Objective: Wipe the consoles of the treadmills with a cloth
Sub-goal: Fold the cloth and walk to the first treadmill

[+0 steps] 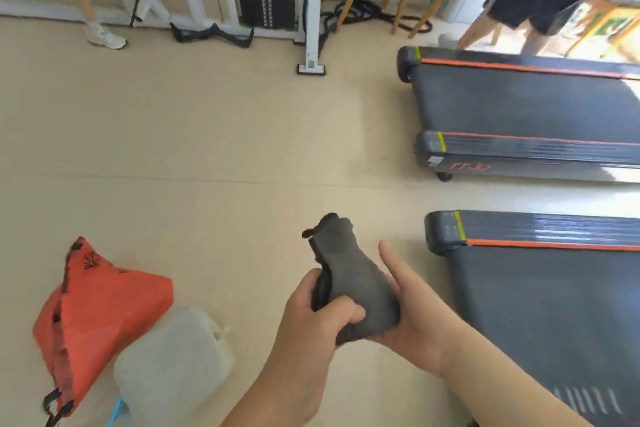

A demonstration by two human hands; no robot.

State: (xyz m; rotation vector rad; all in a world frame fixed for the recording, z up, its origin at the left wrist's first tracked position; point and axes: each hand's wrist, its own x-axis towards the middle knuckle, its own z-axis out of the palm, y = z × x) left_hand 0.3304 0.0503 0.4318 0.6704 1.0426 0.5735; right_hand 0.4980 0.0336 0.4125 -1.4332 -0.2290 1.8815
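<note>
Now the left hand (318,315) clenches the grey cloth (349,274), right hand (415,326) flat beneath it, palm up, fingers (391,263) straight.

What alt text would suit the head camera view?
The left hand grips a dark grey cloth resting on the right hand. The near treadmill and far treadmill stand to the right on a beige floor; an orange bag and translucent jug sit lower left.

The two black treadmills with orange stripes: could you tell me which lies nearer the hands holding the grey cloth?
The treadmill at the bottom right, close beside the right hand; the other treadmill lies farther off, across a strip of beige floor.
</note>
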